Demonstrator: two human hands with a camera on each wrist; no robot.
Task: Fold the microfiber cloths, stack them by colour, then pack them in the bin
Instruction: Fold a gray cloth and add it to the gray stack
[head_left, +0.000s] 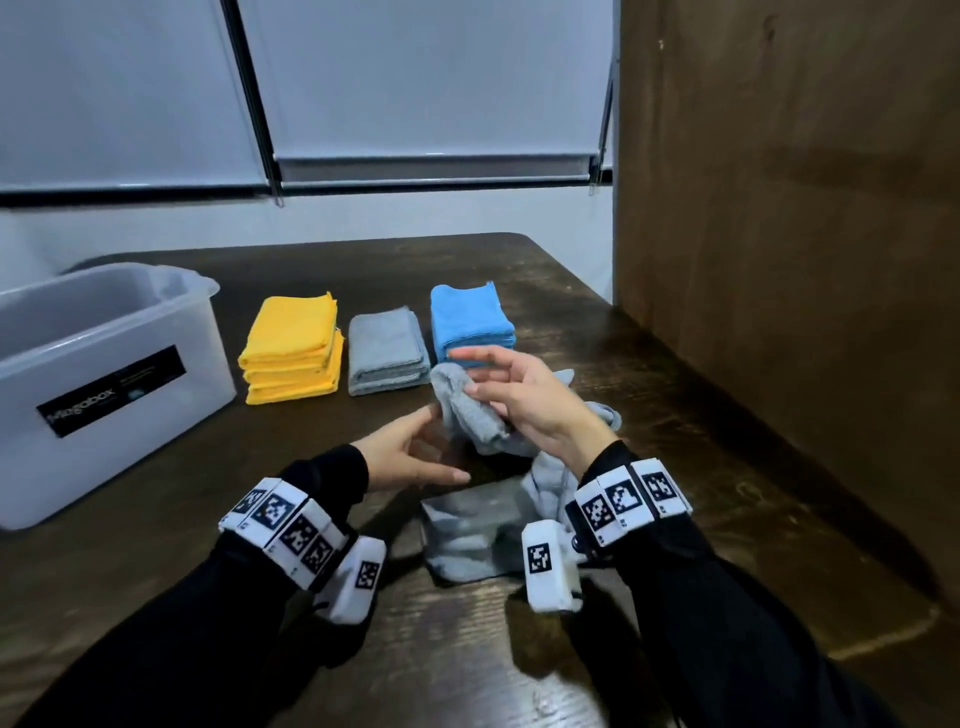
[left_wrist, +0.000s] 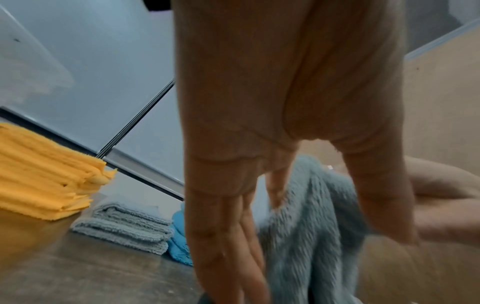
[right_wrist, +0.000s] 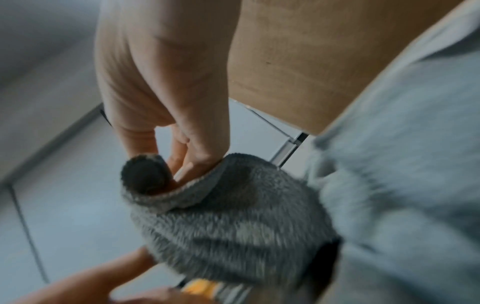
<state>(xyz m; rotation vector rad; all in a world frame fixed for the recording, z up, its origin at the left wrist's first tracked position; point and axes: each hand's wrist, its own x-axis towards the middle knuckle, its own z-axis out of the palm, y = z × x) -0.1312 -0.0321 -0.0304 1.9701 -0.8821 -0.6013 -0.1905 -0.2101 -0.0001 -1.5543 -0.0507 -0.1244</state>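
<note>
My right hand (head_left: 488, 395) pinches a crumpled grey cloth (head_left: 470, 415) and holds it above the table, just in front of the stacks. In the right wrist view the fingers (right_wrist: 197, 160) grip the grey cloth (right_wrist: 233, 226) at its rolled edge. With fingers straight, my left hand (head_left: 431, 447) is beside the cloth's left side and holds nothing; the left wrist view shows the left hand (left_wrist: 233, 185) before the hanging grey cloth (left_wrist: 311, 226). Folded stacks stand in a row: yellow (head_left: 293, 348), grey (head_left: 387, 348), blue (head_left: 470, 322). The translucent bin (head_left: 98, 374) is at the left.
Another grey cloth (head_left: 467, 530) lies flat on the dark wooden table (head_left: 597, 322) under my wrists. A tall wooden panel (head_left: 779, 208) closes off the right side. A wall with window blinds stands behind the table.
</note>
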